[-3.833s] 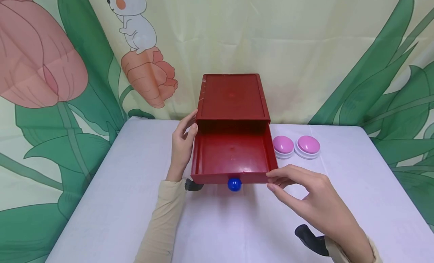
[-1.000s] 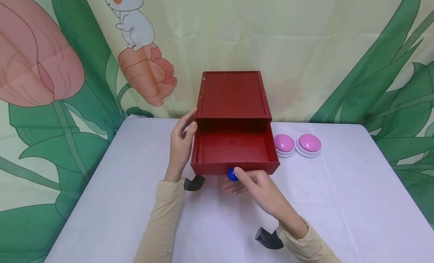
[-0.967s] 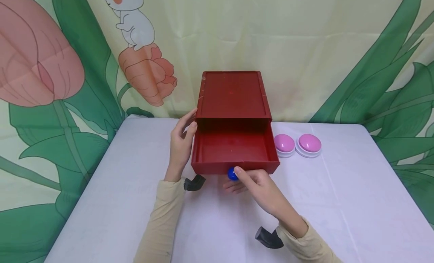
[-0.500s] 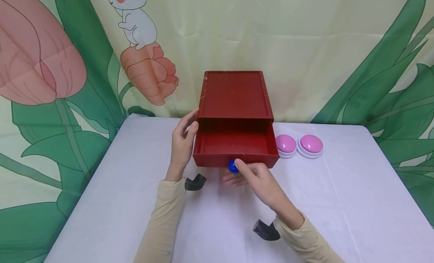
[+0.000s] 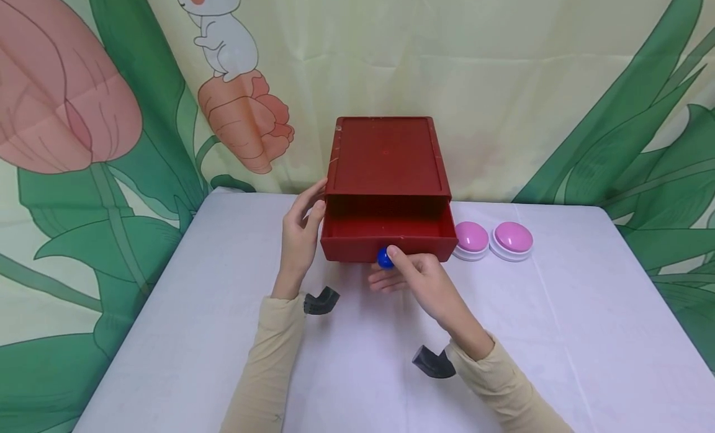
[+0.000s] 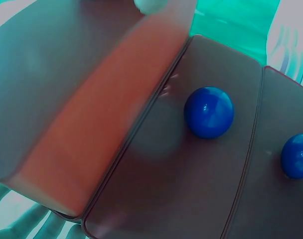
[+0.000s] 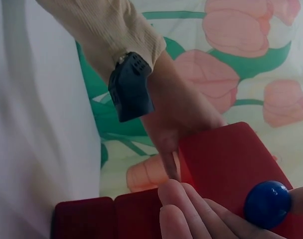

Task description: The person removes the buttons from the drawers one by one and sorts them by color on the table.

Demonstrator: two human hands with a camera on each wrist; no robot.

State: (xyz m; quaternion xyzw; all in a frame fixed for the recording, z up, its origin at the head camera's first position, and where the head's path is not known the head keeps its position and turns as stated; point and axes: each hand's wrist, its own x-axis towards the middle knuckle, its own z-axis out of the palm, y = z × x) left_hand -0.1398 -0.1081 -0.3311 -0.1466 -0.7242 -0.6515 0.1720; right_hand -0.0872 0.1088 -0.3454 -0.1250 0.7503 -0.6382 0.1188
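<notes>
While right hand pinches glossy round blue knob, spread left hand should brace boxy dark-red plastic cabinet; slide shallow red plastic drawer straight.

Right hand pinches the glossy round blue knob on the smooth red plastic drawer, and there's the left hand just behind, black angular device at its ribbed beige sleeve, printed pink tulips beyond!

Glossy knob, smooth plastic drawer
</notes>
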